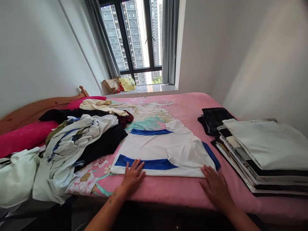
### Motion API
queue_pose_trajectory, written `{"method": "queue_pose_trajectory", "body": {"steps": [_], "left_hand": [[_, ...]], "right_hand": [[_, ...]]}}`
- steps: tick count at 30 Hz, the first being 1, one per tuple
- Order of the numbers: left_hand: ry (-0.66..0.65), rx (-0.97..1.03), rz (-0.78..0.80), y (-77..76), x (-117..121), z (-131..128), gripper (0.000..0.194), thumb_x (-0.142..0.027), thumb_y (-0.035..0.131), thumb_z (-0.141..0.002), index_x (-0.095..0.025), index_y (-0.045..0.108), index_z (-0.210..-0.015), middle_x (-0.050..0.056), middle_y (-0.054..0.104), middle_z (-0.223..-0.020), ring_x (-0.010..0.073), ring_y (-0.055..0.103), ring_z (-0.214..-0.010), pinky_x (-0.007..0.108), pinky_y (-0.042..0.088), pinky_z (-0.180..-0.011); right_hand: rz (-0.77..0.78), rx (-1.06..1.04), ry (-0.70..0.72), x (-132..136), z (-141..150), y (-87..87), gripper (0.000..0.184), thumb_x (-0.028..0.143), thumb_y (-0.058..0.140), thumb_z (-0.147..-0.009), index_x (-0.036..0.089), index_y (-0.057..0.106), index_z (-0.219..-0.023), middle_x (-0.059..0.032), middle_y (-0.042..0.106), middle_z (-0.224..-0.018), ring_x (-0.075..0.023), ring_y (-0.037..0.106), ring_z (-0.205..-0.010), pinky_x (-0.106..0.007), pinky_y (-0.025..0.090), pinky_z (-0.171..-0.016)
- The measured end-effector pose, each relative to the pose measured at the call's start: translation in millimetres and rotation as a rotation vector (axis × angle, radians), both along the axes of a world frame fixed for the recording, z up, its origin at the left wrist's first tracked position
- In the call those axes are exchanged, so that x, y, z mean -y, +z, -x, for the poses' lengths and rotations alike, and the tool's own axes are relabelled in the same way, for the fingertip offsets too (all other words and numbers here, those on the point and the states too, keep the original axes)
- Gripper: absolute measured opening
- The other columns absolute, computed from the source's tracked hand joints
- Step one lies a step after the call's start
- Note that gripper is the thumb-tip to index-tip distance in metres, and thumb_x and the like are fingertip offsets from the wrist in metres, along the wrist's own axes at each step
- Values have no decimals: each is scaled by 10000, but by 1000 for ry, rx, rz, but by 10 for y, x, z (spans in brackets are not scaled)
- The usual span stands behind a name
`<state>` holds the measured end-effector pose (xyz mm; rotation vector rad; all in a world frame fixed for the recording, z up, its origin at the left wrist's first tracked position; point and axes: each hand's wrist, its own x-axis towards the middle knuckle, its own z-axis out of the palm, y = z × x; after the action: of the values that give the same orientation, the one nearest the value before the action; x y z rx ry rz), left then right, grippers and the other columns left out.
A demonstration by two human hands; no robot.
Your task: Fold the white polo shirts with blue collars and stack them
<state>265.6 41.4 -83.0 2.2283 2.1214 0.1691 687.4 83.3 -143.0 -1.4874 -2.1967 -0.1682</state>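
A white shirt (149, 146) with blue panels lies folded and spread flat on the bed, its long near edge facing me. My left hand (134, 173) rests on that edge over the lower blue stripe, fingers spread and palm down. At the shirt's near right corner lies my right hand (215, 184), fingertips touching the white fabric and fingers stretched out. Neither hand grips the cloth.
Rumpled clothes (81, 138) are heaped on the left beside a pink pillow (29, 136). Folded clothes (267, 147) stand stacked on the right, with dark folded garments (215, 118) behind. Pink bedding (192, 104) covers the bed. Bags (127, 84) sit by the window.
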Motion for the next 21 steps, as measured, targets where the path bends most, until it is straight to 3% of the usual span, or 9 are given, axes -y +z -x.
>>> {"method": "queue_pose_trajectory", "body": {"steps": [3,6,9,12,15,19,21], "left_hand": [[226,-81,-55,34,-99,464,462,-329,347,-912,-210,440,-1349,111,375,-1457,265,265,-1372,578,151,-1086],[281,-106,-65,90,-256,878,490,-338,315,-918,-154,417,-1361,145,360,-1459,285,262,-1370,576,209,-1062],[252,-121,-43,115,-428,1123,479,-283,324,-908,-136,431,-1351,145,370,-1454,279,268,-1368,541,218,-1074],[219,-152,20,97,-577,1215,478,-175,345,-866,-179,466,-1328,119,378,-1454,257,268,-1371,532,215,-1080],[192,-168,94,95,-687,1236,513,-92,385,-786,-244,547,-1248,93,470,-1389,254,354,-1327,546,197,-1079],[147,-180,112,197,-770,1241,480,-116,445,-700,-272,627,-1115,63,649,-1098,251,562,-1083,520,267,-1022],[132,-178,132,267,-787,1254,394,-148,459,-670,-256,669,-986,46,671,-954,241,598,-955,463,341,-943]], "right_hand": [[29,-98,-54,-104,-2,194,437,418,364,-900,202,481,-1261,-75,509,-1329,-250,374,-1285,-448,325,-1006],[116,-150,-104,-334,55,469,389,399,383,-893,214,526,-1203,-67,557,-1260,-239,428,-1227,-419,358,-972],[280,-171,-111,-668,181,710,373,362,403,-874,212,543,-1186,-68,560,-1248,-231,445,-1200,-394,361,-968],[447,-180,-105,-1055,339,837,376,339,429,-856,193,545,-1183,-63,570,-1236,-207,457,-1184,-339,348,-983],[541,-175,-148,-1444,481,854,378,387,449,-845,185,570,-1142,-69,623,-1138,-208,528,-1090,-313,391,-906],[661,-165,-251,-1847,613,818,430,534,522,-765,165,634,-958,-122,652,-1018,-260,587,-956,-330,415,-762],[696,-171,-267,-1943,657,808,344,497,598,-705,174,638,-815,-111,660,-932,-251,596,-889,-306,400,-710]]}}
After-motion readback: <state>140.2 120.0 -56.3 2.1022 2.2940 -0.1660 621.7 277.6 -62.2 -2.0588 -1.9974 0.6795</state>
